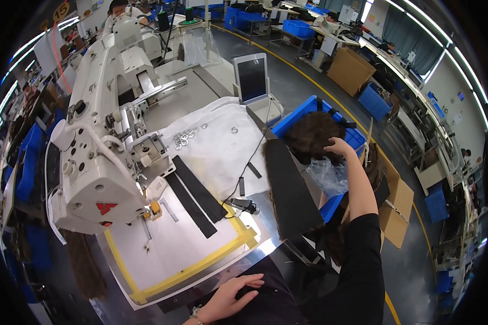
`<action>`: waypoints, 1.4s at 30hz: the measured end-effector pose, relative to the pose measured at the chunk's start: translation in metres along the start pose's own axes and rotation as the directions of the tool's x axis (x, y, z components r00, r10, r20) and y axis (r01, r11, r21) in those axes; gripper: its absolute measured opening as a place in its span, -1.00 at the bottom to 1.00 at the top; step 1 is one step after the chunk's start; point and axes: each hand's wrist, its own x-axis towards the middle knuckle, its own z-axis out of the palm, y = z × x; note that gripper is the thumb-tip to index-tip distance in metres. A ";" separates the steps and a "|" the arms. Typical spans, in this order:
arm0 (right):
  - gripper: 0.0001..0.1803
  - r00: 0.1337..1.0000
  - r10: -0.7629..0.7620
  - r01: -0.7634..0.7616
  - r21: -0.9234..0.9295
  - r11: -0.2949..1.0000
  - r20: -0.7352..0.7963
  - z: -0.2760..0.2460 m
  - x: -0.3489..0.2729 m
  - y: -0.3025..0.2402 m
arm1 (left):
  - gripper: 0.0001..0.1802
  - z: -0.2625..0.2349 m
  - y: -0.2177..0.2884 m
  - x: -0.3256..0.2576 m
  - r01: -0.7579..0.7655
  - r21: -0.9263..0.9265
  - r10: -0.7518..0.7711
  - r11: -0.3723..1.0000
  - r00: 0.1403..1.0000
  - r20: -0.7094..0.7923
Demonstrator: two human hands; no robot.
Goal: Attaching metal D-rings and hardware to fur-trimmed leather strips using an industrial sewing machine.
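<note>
Single head-worn fisheye view, looking steeply down from close above the surface [200, 254] and sewing machine [100, 157]; edges bend.

The right hand's [339, 146] fingertips are buried in the dark hair bundle [312, 135].

The right hand [339, 146] reaches far out, fingers curled downward, while the left hand [234, 295] lies flat, fingers spread.

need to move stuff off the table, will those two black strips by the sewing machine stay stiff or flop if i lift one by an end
Probably floppy: the two black strips look thin and lie fully flat on the white plate, like fabric or webbing. They are likely light for their length. Being long and narrow, one would likely sag and dangle when lifted by an end.
</note>
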 end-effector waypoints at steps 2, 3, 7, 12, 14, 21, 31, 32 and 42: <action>-0.22 0.996 0.019 -0.005 -0.154 0.988 0.087 -0.006 -0.013 -0.015 | -0.51 -0.001 -0.005 -0.003 -0.068 0.016 0.069 0.998 0.998 -0.014; -0.23 0.999 -0.003 0.011 -0.140 0.990 0.054 -0.017 -0.023 -0.011 | -0.50 -0.003 0.001 -0.001 -0.135 0.102 0.136 0.986 0.991 0.002; -0.30 0.959 -0.261 0.244 -0.145 0.959 -0.109 -0.037 -0.053 -0.071 | -0.53 -0.009 0.004 -0.005 -0.205 0.279 0.223 0.938 0.974 -0.032; -0.38 0.847 -0.501 0.490 -0.105 0.865 -0.177 -0.051 -0.149 -0.186 | -0.62 -0.018 0.006 -0.009 -0.197 0.449 0.270 0.872 0.957 -0.104; -0.39 0.788 -0.604 0.595 -0.106 0.797 -0.120 -0.047 -0.179 -0.213 | -0.64 -0.025 0.010 -0.008 -0.185 0.587 0.304 0.788 0.946 -0.110; -0.48 0.495 -0.846 0.854 -0.292 0.431 0.197 0.022 -0.269 -0.259 | -0.87 -0.072 0.012 0.007 -0.081 0.885 0.397 0.459 0.909 -0.122; -0.63 0.334 -0.940 0.931 0.132 0.340 0.064 0.093 -0.310 -0.243 | -0.24 -0.157 -0.008 -0.053 0.247 0.649 0.259 0.720 0.772 -0.581; -0.65 0.353 -0.935 0.920 0.171 0.352 0.026 0.093 -0.311 -0.244 | -0.24 -0.155 -0.014 -0.056 0.255 0.645 0.255 0.720 0.767 -0.588; -0.66 0.347 -0.934 0.920 0.225 0.321 -0.088 0.096 -0.317 -0.265 | -0.29 -0.029 -0.039 -0.037 -0.186 0.803 0.225 0.566 0.972 0.066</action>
